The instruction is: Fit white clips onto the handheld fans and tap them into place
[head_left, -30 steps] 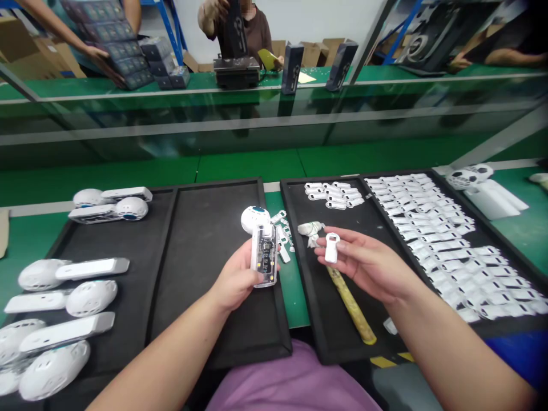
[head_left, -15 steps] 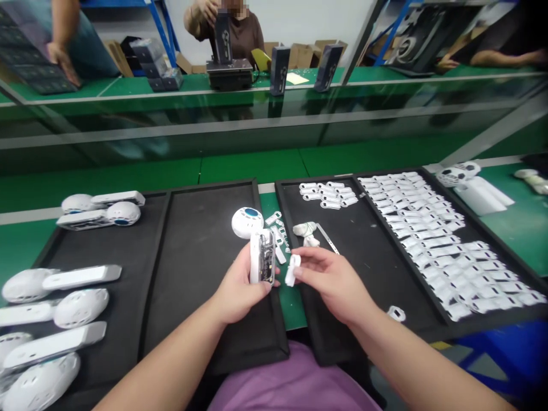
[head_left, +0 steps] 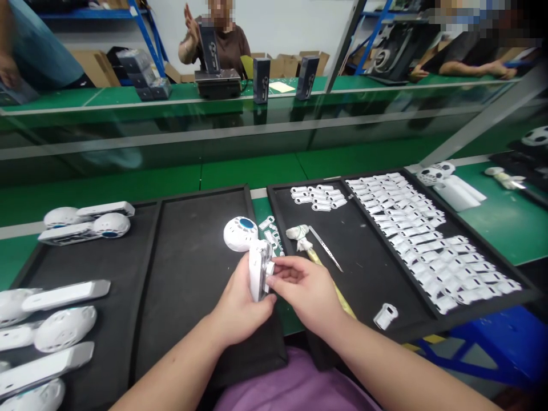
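Observation:
My left hand (head_left: 240, 311) is closed around the handle of a white device with a round head (head_left: 240, 234). The head has a blue centre and a ring of dark slots. The handle stands upright, its open side turned to the right. Between thumb and fingertips, my right hand (head_left: 310, 294) pinches a small white plastic part (head_left: 269, 268) against that open side. How far the part sits in the handle is hidden by my fingers. Just beyond the handle, small white cut-out pieces (head_left: 269, 234) lie between the two black trays.
More white devices (head_left: 68, 328) lie in the left black tray (head_left: 184, 274). The right tray holds rows of white pieces (head_left: 428, 240), a cloth-wrapped bundle (head_left: 297, 231), a thin metal strip (head_left: 325, 248) and a single piece (head_left: 386, 315). Co-workers sit across the green bench (head_left: 180, 105).
My right hand has moved left and brought the small white part up against the handle. The handle has turned, so less of its circuit board shows. The whole view has shifted slightly.

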Action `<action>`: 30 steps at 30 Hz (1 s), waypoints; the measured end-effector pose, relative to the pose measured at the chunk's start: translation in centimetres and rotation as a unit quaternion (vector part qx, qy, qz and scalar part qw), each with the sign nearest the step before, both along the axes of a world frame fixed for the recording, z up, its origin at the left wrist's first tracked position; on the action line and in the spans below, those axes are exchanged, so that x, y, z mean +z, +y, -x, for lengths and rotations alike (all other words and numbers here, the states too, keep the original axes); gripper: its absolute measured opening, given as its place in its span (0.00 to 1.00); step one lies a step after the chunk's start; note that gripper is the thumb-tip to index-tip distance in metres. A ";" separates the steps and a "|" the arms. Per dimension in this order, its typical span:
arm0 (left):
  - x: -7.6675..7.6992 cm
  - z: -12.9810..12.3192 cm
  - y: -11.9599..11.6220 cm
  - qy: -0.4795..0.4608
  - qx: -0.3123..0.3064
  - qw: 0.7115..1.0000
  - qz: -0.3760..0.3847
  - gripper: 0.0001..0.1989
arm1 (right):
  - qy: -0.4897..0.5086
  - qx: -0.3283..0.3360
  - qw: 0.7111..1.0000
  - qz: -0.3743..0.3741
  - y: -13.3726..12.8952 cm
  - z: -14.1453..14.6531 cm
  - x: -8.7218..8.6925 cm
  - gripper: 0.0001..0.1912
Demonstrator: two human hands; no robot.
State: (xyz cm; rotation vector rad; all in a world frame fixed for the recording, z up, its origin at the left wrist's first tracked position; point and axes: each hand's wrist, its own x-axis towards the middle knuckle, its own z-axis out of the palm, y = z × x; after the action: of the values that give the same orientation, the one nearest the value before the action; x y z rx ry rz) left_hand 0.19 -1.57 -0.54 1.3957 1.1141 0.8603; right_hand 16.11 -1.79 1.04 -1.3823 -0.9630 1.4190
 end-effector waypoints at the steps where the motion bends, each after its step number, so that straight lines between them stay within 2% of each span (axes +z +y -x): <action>1: -0.1 0.0 -0.1 -0.008 0.002 1.000 0.010 0.37 | 0.004 -0.001 1.000 0.000 0.0 0.0 0.0 0.18; 8: -0.3 0.2 0.0 -0.120 0.013 0.988 0.091 0.38 | 0.012 -0.008 1.000 -0.018 0.0 0.2 0.0 0.16; 10: -0.2 0.3 0.3 -0.156 -0.004 0.981 0.116 0.35 | -0.002 0.011 0.999 -0.039 0.0 0.0 0.1 0.15; 12: 0.0 0.4 0.6 -0.176 -0.019 0.976 0.129 0.33 | -0.065 0.054 0.993 -0.084 -0.1 -0.4 0.3 0.12; 14: 0.1 0.4 0.8 -0.176 -0.025 0.976 0.128 0.32 | -0.157 0.084 0.967 -0.182 -0.1 -1.0 0.5 0.12; 17: 0.3 0.4 0.9 -0.154 -0.028 0.980 0.125 0.30 | -0.234 0.103 0.893 -0.370 -0.1 -1.8 1.0 0.17; 19: 0.4 0.3 0.8 -0.124 -0.025 0.985 0.117 0.30 | -0.243 0.122 0.859 -0.434 -0.1 -2.1 1.1 0.20; 20: 0.4 0.3 0.8 -0.112 -0.023 0.987 0.110 0.30 | -0.244 0.134 0.853 -0.442 -0.1 -2.2 1.1 0.21; 25: 0.2 0.4 0.7 -0.123 -0.037 0.985 0.118 0.32 | -0.237 0.146 0.859 -0.430 -0.2 -2.3 0.5 0.21; 27: 0.0 0.6 0.7 -0.157 -0.047 0.975 0.150 0.31 | -0.211 0.108 0.893 -0.382 -0.2 -2.3 0.1 0.19; 30: -0.2 0.8 0.7 -0.193 -0.049 0.962 0.185 0.29 | -0.152 0.060 0.957 -0.241 0.0 -2.3 -0.2 0.12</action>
State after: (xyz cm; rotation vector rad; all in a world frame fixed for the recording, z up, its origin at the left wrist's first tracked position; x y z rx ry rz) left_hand -0.58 -0.84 -0.75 0.9162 0.8430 0.7664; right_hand 18.40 -1.79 0.84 -1.2001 -1.5008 0.9739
